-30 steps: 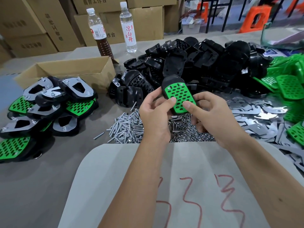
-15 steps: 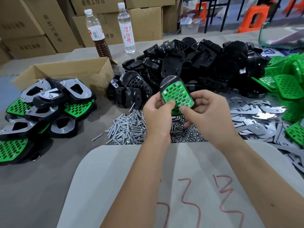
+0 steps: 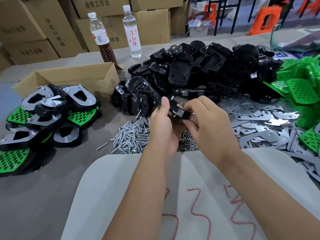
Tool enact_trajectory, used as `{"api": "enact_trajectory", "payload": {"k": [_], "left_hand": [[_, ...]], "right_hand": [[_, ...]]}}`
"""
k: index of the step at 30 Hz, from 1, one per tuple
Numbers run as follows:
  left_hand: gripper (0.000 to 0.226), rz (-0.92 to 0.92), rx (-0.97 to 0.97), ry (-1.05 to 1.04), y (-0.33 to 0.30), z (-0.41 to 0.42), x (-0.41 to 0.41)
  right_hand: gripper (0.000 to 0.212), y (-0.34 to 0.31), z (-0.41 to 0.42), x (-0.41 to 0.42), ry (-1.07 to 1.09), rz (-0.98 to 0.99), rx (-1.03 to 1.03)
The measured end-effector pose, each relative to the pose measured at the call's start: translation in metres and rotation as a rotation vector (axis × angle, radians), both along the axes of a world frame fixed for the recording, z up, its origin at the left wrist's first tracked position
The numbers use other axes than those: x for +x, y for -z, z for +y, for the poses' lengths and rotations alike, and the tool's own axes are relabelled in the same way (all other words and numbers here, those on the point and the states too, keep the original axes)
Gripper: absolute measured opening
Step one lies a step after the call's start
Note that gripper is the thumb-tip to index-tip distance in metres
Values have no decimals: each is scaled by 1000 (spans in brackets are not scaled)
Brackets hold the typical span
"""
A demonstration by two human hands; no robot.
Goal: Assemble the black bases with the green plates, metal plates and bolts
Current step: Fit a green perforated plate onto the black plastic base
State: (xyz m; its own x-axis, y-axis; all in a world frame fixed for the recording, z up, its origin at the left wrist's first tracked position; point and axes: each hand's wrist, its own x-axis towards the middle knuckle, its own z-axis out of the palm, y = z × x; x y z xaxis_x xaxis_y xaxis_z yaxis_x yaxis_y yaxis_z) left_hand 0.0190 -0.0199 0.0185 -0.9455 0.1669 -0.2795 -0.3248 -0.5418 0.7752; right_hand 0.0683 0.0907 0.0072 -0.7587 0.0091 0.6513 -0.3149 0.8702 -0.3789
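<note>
Now both hands (image 3: 162,125) (image 3: 207,123) grip black base (image 3: 176,110), fingers (image 3: 190,121) curled.

Your hands (image 3: 187,122) meet above the loose bolts (image 3: 131,137), with the sheet (image 3: 138,196) nearest you. Behind the bolts lies the heap of bases (image 3: 207,70); to its right the metal plates (image 3: 259,118). At your left sit the finished assemblies (image 3: 48,115), the carton (image 3: 72,78) behind them.

Both forearms extended forward; left hand (image 3: 161,125) and right hand (image 3: 206,122) close together, fingers curled, gripping.
</note>
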Motion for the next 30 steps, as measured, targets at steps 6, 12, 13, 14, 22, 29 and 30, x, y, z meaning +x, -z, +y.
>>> {"api": "enact_trajectory", "payload": {"k": [6,12,13,14,22,29,30], "left_hand": [[60,-8,23,-3,5,-3,-2],[63,57,-29,70,5,2,0],[65,60,-36,74,5,3,0],[66,57,-37,69,6,4,0],[57,-18,12,21,7,9,-1],[40,-64,0,-92,5,11,3],[36,-69,6,-96,5,11,3]], "right_hand": [[24,6,3,-4,-64,28,-208],[49,10,13,-11,58,-83,-415],[45,12,13,-11,46,-95,-420],[40,13,13,-12,46,-88,-419],[39,16,9,-9,49,-51,-393],[37,15,8,-7,29,-80,-388],[38,15,8,-7,27,-79,-404]]}}
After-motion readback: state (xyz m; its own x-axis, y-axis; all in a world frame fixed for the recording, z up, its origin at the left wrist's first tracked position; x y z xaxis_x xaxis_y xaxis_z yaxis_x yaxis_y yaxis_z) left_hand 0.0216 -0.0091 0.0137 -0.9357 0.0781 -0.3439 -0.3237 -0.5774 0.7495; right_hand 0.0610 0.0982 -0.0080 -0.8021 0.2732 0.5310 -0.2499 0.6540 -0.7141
